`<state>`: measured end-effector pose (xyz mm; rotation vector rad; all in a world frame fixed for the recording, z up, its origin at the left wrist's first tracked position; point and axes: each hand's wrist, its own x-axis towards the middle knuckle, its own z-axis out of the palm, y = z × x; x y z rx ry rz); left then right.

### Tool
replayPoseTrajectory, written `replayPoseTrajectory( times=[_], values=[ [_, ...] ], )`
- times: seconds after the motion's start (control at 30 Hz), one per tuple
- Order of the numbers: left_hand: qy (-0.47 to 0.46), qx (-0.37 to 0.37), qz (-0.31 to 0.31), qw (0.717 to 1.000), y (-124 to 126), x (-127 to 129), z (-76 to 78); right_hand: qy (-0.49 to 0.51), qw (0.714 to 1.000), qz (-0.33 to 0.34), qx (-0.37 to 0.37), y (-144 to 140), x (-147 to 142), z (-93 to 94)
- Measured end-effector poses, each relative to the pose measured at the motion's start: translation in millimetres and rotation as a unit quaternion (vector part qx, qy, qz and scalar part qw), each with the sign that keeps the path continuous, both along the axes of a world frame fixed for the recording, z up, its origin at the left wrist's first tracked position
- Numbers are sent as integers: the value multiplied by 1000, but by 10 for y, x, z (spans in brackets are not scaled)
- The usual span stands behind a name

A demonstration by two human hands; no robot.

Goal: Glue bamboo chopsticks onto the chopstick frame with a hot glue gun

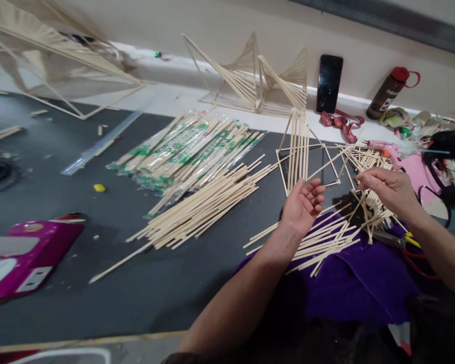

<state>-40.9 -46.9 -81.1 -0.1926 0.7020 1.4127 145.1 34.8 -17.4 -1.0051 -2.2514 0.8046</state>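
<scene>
A dark grey floor mat carries everything here, with a finished pale fan-shaped stick sculpture standing at the back by the wall, beside a black phone and a brown bottle with a red cap. In the middle lie a sheaf of clear-wrapped chopsticks with green print and, just beside it, a loose heap of bare bamboo sticks. Nearer the person, over a purple cloth, sits the half-built frame of thin bamboo sticks, a square outline with a tight row of sticks across it. The left hand hovers just below that frame, palm up, fingers loosely curled and holding nothing. The right hand pinches a thin stick at the frame's tangled right side. Steadying the frame from below while the pinched stick is lined up would likely serve best. Yellow-handled pliers lie under the right wrist.
</scene>
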Motion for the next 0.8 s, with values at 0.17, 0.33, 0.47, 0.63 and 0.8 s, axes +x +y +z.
replayPoseTrajectory(
  times=[0.17, 0.33, 0.47, 0.63, 0.8],
  values=[
    [24, -13, 3, 1000, -3, -3, 18, -4, 992, -126, 15, 417, 387, -64],
    [34, -16, -8, 999, 0, -12, 21, -176, 937, -297, 57, 981, 740, -128],
    [42, -22, -7, 999, 2, -23, 19, -314, 886, -339, 40, 1275, 788, -225],
    [38, -25, -9, 999, -11, -41, 27, -336, 885, -322, -34, 1421, 695, -286],
    [31, -20, -12, 999, -44, -50, 35, -317, 884, -342, -41, 1493, 642, -274]
  ],
)
